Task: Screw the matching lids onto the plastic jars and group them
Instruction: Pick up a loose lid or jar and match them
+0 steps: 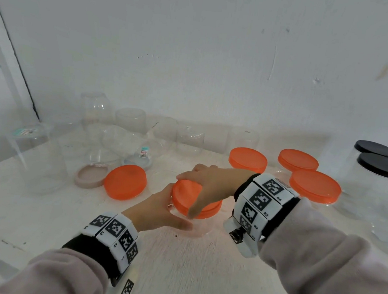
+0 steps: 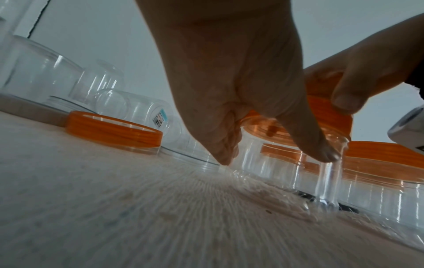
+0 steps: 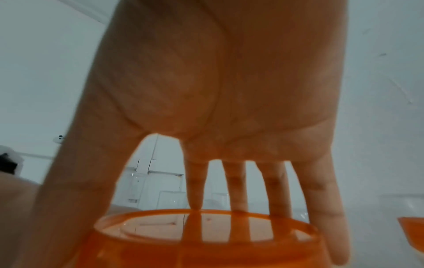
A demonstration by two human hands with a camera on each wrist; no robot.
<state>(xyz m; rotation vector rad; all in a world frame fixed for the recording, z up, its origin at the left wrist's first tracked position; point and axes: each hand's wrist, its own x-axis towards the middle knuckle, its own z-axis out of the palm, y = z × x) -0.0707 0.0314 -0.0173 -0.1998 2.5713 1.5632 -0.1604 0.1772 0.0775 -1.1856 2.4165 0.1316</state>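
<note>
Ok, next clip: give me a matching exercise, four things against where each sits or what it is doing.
1. right hand
2. left hand
3. beige lid
4. black-lidded jars

a. far right of the table
b. grips the orange lid from above
c. left of a loose orange lid
d. holds the clear jar

Pairs: 1-b, 2-d, 3-c, 4-a

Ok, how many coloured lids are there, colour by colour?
Orange lids: 5
Black lids: 2
Beige lid: 1
Total: 8, not counting dark bits cut off at the right edge.
</note>
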